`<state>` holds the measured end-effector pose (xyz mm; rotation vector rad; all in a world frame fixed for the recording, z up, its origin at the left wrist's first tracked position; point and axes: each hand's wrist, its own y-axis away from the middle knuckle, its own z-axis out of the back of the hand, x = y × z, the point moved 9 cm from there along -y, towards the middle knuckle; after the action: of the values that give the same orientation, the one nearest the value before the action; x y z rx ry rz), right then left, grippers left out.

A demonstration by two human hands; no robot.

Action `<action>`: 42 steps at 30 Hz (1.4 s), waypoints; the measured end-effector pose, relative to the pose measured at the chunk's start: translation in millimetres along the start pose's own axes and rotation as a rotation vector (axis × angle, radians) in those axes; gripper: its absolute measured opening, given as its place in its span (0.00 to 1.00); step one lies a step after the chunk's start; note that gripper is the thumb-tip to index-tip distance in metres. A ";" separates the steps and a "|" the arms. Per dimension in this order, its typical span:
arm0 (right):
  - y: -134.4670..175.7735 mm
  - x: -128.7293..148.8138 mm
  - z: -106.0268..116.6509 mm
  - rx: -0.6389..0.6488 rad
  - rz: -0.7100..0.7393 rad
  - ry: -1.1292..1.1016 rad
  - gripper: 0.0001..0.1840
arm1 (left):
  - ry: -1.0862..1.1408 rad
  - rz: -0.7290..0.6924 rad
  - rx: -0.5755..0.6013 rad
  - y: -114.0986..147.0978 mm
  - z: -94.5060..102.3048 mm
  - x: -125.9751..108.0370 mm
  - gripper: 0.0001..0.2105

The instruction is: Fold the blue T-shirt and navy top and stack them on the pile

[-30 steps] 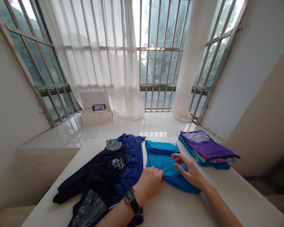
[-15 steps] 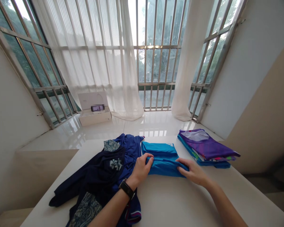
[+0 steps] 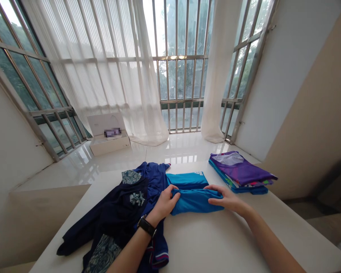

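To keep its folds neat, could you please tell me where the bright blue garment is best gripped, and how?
I'd grip the bright blue garment at both ends of its near fold, one hand from each side, thumbs in front, fingers over the top edge. That soft fold runs crosswise, so one grip might let it sag; the left hand and right hand hold those ends.

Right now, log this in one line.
left hand: holding blue garment | right hand: holding its opposite end | folded-clothes stack: farther right
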<state>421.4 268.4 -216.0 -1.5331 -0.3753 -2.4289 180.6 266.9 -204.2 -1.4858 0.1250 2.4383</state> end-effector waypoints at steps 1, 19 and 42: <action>-0.5 -1.9 1.3 -0.013 -0.008 -0.004 0.30 | 0.011 0.004 -0.008 0.1 0.8 0.9 0.13; -16.7 -11.4 21.1 -0.363 0.029 0.426 0.29 | -0.190 0.020 -0.095 6.0 12.4 16.1 0.23; -17.0 -19.7 20.3 -0.356 -0.051 0.463 0.22 | -0.281 0.007 -0.174 7.1 18.2 13.0 0.10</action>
<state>441.0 292.6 -226.9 -1.0196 0.1159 -2.8987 157.4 266.6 -207.8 -1.1890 -0.1434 2.6915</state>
